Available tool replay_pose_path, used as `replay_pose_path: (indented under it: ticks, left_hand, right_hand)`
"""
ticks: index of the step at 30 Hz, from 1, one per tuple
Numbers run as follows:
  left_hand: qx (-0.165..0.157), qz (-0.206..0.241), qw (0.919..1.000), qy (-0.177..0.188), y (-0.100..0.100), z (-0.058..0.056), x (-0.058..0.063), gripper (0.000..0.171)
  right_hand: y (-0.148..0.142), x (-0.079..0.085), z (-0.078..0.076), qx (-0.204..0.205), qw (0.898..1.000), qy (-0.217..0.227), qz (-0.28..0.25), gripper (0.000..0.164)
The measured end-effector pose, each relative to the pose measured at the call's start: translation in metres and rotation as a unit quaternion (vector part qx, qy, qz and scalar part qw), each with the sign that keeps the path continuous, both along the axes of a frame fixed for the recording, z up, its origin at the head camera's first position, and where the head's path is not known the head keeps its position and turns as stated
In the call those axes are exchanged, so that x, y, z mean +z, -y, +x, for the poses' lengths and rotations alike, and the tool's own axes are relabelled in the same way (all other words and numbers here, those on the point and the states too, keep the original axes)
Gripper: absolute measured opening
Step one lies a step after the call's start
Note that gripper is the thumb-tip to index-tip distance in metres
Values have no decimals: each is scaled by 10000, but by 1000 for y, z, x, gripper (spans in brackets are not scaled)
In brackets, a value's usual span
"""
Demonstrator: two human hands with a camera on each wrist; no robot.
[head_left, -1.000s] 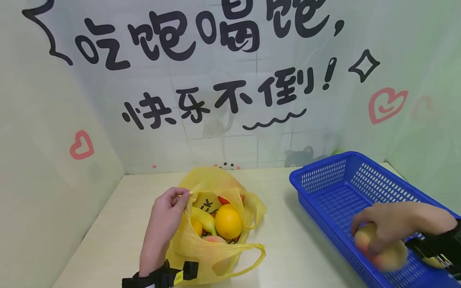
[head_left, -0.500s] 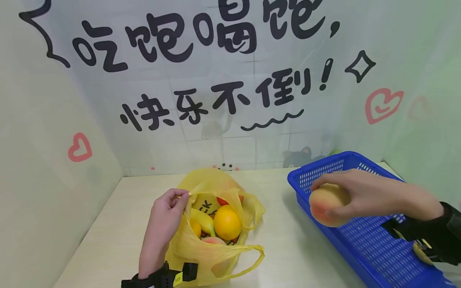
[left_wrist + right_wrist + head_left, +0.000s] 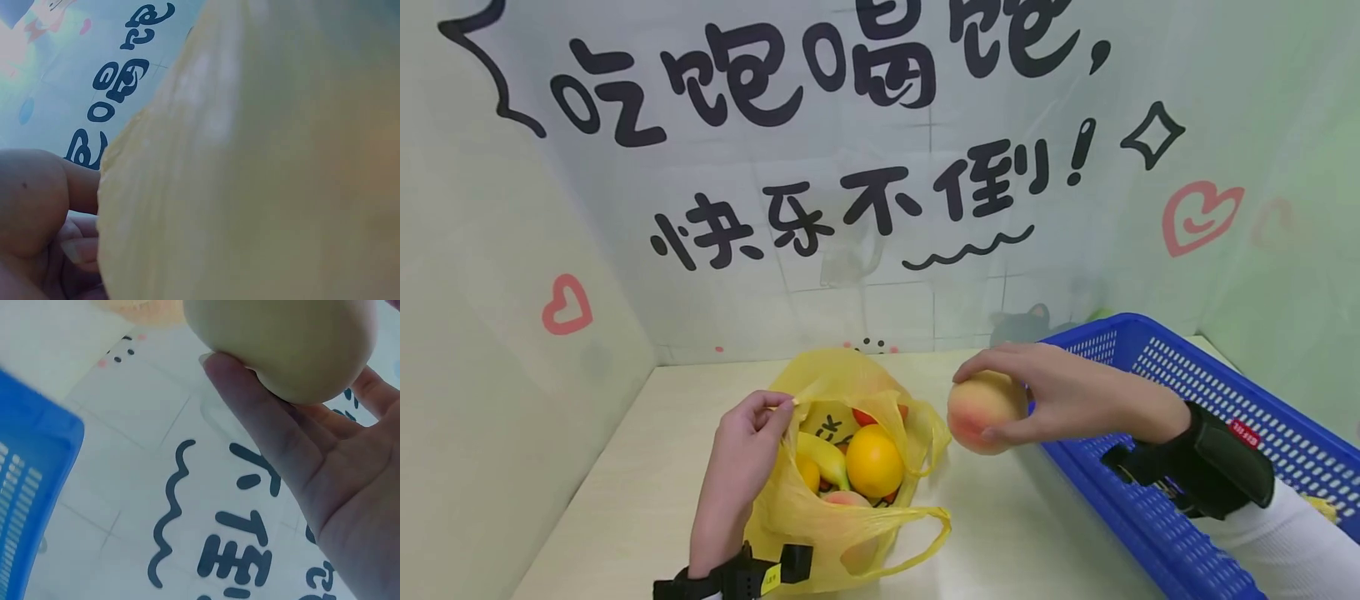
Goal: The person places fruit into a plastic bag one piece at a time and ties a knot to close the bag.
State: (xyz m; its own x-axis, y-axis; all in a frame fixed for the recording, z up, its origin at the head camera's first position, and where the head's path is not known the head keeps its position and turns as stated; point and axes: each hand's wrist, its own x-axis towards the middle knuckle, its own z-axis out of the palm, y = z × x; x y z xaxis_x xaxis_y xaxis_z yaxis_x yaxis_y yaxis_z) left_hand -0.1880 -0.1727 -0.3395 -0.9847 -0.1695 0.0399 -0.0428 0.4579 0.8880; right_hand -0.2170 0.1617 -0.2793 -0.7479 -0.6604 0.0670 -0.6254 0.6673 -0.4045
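My left hand (image 3: 752, 446) pinches the rim of a yellow plastic bag (image 3: 808, 533) and keeps its mouth spread. Inside the bag lie a banana (image 3: 823, 458), an orange (image 3: 875, 461), a peach (image 3: 847, 498) and a red item (image 3: 865, 417) partly covered by the plastic. My right hand (image 3: 1060, 392) grips another peach (image 3: 987, 412) between thumb and fingers, in the air just right of the bag. In the right wrist view this peach (image 3: 287, 344) shows pale above the palm. The bag's film (image 3: 250, 169) fills most of the left wrist view.
A blue plastic basket (image 3: 1075, 467) stands on the right of the pale table (image 3: 625, 467), under my right forearm. Part of a yellow item (image 3: 1322, 507) shows in it beside the sleeve. A wall sheet with black lettering (image 3: 865, 200) closes off the back.
My right hand has lifted the peach out of the blue basket and carried it left toward the bag. The left hand has stayed at the bag's rim.
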Motion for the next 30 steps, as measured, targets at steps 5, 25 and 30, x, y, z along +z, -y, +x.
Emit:
replay_pose_path:
  ticks: [5, 25, 30]
  left_hand:
    - [-10, 5, 10000, -9, 0, -1, 0, 25]
    - [-43, 5, 10000, -5, -1, 0, -1, 24]
    - [-62, 32, 10000, 19, 0, 0, 0, 25]
  right_hand:
    - [19, -6, -6, 256, 9993, 261, -89, 49]
    - [95, -40, -18, 1118, 9904, 809, 32, 55]
    - [110, -49, -19, 1210, 9886, 886, 140, 57]
